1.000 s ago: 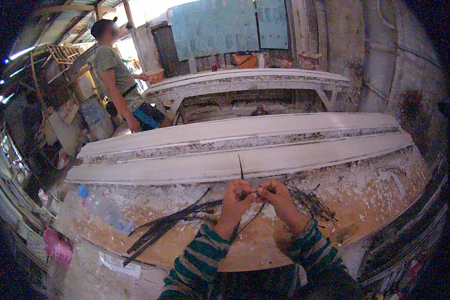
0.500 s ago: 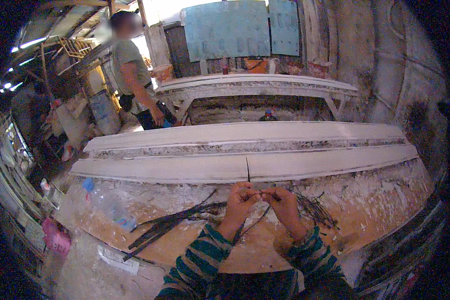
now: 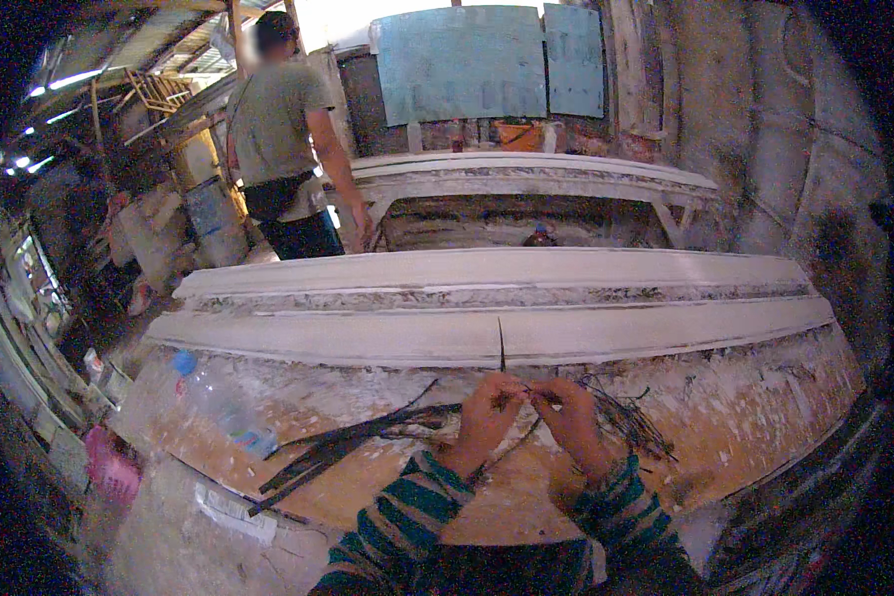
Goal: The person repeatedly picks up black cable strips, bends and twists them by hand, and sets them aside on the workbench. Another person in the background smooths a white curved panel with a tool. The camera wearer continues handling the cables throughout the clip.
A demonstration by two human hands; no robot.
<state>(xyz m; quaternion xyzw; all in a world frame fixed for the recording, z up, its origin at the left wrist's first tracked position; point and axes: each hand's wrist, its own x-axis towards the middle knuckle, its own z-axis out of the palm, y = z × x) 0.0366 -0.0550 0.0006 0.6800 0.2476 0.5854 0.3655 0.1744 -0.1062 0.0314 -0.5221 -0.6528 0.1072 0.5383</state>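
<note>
While both hands meet above the middle of the table, just short of the nearer of two long white boards, a thin dark strip is between them. It stands up from the left hand, its pointed tip showing against the near white board. The left thumb and forefinger are pressed together on it, with no visible gap. The right hand is just beside, its thumb and forefinger also pinched together, seemingly on the lower part of the same strip, though the exact spot is too small to make out.

By appearance, the handling of this piece is partway along: it is in the fingers and not laid down. Several wider dark strips lie left of the hands, reaching toward the table's near edge, loose and out of hand. A tangle of thin dark strands lies on the right, below the near board. Whether those strands are finished or waiting cannot be told, so how much is left is unclear. Near the table's left edge is a clear bottle with a blue cap.
</note>
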